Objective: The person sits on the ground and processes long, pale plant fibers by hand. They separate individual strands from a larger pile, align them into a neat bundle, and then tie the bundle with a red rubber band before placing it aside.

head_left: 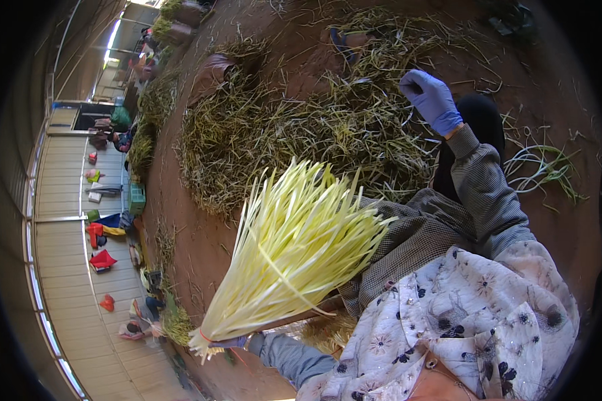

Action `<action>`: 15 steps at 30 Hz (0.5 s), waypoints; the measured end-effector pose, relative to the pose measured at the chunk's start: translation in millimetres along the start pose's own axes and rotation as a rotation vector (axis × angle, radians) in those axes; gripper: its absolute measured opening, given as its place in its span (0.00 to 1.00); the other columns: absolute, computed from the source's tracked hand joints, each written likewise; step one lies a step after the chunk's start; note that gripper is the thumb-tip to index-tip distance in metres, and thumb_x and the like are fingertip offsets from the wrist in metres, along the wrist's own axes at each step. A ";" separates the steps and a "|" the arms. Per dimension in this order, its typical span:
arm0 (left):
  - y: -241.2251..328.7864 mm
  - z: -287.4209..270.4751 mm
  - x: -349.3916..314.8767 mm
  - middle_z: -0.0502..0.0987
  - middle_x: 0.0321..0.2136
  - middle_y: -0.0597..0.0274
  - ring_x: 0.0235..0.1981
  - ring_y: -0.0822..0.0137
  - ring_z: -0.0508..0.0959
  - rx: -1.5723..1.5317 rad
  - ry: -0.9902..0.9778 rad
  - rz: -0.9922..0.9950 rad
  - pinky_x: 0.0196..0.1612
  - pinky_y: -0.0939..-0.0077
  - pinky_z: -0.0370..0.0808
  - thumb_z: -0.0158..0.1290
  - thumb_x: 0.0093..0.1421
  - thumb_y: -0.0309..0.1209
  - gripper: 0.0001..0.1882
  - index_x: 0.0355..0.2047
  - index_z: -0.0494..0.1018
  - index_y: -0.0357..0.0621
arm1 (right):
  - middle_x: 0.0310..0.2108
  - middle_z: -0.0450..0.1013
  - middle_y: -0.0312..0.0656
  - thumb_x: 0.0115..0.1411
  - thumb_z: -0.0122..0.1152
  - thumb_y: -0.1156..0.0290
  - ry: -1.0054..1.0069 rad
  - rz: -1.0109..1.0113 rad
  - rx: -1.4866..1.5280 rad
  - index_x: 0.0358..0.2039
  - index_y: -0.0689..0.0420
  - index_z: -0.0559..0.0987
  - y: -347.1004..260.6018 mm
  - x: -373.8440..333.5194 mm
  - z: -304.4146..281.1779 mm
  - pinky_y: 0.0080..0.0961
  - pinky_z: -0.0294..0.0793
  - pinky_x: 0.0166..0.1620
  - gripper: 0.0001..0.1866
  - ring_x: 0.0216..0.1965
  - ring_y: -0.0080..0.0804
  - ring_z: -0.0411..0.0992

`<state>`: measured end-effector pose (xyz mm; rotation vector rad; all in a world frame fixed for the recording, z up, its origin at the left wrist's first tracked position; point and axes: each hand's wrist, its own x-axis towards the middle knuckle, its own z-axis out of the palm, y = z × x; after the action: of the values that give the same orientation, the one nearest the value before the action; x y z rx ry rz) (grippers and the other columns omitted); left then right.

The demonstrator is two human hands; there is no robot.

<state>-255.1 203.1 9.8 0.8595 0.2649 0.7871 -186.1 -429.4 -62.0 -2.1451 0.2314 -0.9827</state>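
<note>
A large fan-shaped bundle of yellow chives [294,247] spreads across the middle, pale leaves upward and white stem ends at the lower left. A thin red-orange band [206,335] goes round it near those ends. My left hand [237,341], in a purple glove, is closed on the bundle by the stem ends; most of its fingers are hidden behind the stems. Away at the upper right, my right hand [427,99], also gloved in purple, is raised over the straw-like litter, fingers curled toward the thumb, with nothing visible in them.
Heaps of dry, greenish trimmed leaves [301,134] cover the brown floor. A few loose pale stalks [542,166] lie at the right. Along the left, a panelled wall [63,184] has hanging bags, a green crate [136,198], more chive piles and other people [135,327].
</note>
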 end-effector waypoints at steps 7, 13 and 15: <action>-8.7 -31.9 -3.2 0.58 0.55 0.56 0.55 0.55 0.59 -0.033 -0.041 0.048 0.58 0.56 0.54 0.37 0.56 0.57 0.36 0.57 0.55 0.46 | 0.26 0.71 0.41 0.49 0.54 0.74 -0.320 0.114 -0.094 0.32 0.55 0.71 -1.7 -21.5 12.8 0.29 0.72 0.32 0.07 0.28 0.41 0.71; -7.3 -43.7 -0.5 0.57 0.56 0.56 0.56 0.56 0.58 -0.049 -0.052 0.066 0.59 0.57 0.52 0.38 0.56 0.56 0.34 0.57 0.55 0.46 | 0.44 0.68 0.46 0.50 0.52 0.75 -0.876 -0.184 0.018 0.51 0.52 0.65 -56.1 -55.3 60.2 0.33 0.73 0.39 0.24 0.36 0.43 0.72; -6.5 -48.8 0.3 0.57 0.56 0.57 0.57 0.57 0.58 -0.055 -0.062 0.076 0.60 0.58 0.51 0.38 0.57 0.55 0.34 0.57 0.55 0.46 | 0.42 0.69 0.46 0.48 0.51 0.78 -0.908 -0.310 0.086 0.48 0.52 0.68 -72.7 -65.9 90.1 0.33 0.73 0.36 0.23 0.34 0.43 0.73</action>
<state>-276.3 228.8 -26.4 0.8447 0.1563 0.8332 -177.2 -298.9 -87.2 -2.3533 -0.5827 -0.0887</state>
